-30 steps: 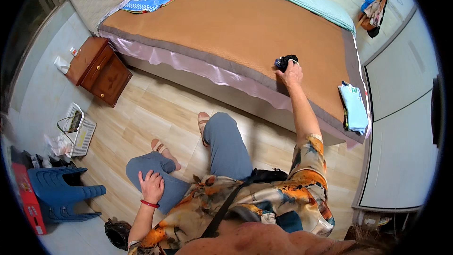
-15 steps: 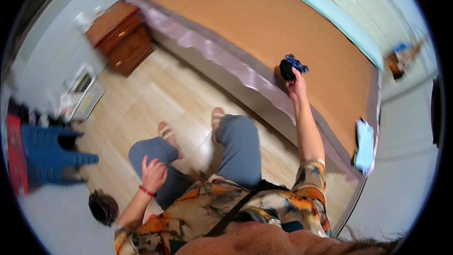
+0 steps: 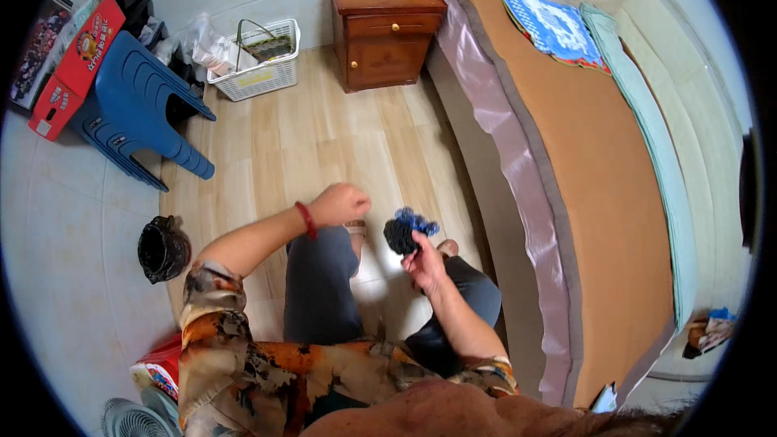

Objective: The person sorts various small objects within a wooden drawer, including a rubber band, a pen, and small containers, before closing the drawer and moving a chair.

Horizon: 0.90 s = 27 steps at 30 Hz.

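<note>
In front of my knees, my right hand (image 3: 425,263) grips a bunched black-and-blue thing (image 3: 399,236), which looks like scrunchies. Its black part is round and crinkled; the blue part is patterned and ruffled. My left hand (image 3: 340,204), with a red bracelet (image 3: 306,220) at the wrist, hovers to the left of the bundle and does not touch it. Its fingers are curled in and slightly blurred, and nothing shows in them.
A bed (image 3: 607,194) with a brown mat runs along the right. Ahead stand a wooden nightstand (image 3: 388,24) and a white basket (image 3: 267,73). Blue stools (image 3: 137,105), a red box (image 3: 81,57) and a black-lined bin (image 3: 164,249) are at the left.
My right hand has brought the black-and-blue bundle from over the bed to in front of my knees. My left hand has moved rightward and its fingers have closed. The view has turned left.
</note>
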Each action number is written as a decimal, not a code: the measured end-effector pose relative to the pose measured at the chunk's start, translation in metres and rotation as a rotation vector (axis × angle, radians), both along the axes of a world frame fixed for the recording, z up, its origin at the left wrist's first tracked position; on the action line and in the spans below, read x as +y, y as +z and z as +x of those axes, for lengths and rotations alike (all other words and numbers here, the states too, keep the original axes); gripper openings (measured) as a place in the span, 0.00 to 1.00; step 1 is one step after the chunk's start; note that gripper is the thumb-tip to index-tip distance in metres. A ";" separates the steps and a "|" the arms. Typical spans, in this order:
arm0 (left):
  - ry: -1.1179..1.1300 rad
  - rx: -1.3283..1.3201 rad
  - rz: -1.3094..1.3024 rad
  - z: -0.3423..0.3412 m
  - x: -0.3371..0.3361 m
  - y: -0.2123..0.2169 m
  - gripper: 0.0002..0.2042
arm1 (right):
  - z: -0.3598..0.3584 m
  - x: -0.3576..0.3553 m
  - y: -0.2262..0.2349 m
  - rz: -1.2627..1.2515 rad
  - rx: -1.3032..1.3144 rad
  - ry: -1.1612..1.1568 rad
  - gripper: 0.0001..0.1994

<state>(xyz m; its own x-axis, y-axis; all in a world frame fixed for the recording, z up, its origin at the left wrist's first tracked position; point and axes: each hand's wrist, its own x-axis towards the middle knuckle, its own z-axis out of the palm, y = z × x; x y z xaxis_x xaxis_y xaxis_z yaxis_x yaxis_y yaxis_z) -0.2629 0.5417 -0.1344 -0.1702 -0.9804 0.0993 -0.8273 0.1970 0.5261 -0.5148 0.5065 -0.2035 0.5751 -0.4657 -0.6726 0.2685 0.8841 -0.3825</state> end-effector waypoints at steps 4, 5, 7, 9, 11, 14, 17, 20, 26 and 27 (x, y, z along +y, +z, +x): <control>0.145 0.188 0.095 0.052 -0.128 -0.026 0.11 | 0.016 0.000 -0.010 0.051 0.154 -0.016 0.10; 0.191 0.218 0.072 0.063 -0.165 -0.035 0.11 | 0.020 -0.002 -0.009 -0.001 0.191 -0.010 0.10; 0.293 0.234 0.045 0.092 -0.243 -0.059 0.11 | 0.024 -0.012 0.003 -0.171 0.305 0.174 0.10; 0.379 0.134 0.027 0.106 -0.327 -0.069 0.12 | 0.018 -0.028 0.007 -0.458 0.318 0.298 0.12; 0.523 0.241 -0.110 0.138 -0.385 -0.084 0.17 | 0.015 -0.056 0.023 -0.550 0.325 0.445 0.13; 0.763 0.462 -0.064 0.150 -0.439 -0.073 0.18 | 0.017 -0.083 0.005 -0.374 0.296 0.288 0.13; 0.837 0.656 -0.011 0.143 -0.463 -0.056 0.19 | 0.024 -0.109 0.018 -0.389 0.387 0.317 0.14; 0.880 0.650 0.140 0.152 -0.467 -0.038 0.19 | 0.043 -0.120 0.007 -0.305 0.463 0.348 0.12; 0.806 0.614 0.316 0.171 -0.454 -0.027 0.22 | 0.072 -0.127 -0.021 -0.364 0.530 0.390 0.16; 0.802 0.648 0.343 0.166 -0.451 -0.018 0.22 | 0.070 -0.132 -0.015 -0.327 0.522 0.400 0.17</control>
<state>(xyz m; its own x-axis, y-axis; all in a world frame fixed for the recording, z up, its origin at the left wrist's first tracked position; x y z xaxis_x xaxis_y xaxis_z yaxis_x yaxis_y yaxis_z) -0.0969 0.0909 -0.1520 0.5181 -0.7756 -0.3606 -0.1951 -0.5176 0.8331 -0.4447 0.3744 -0.2186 0.3858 -0.5114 -0.7679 -0.3402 0.6948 -0.6336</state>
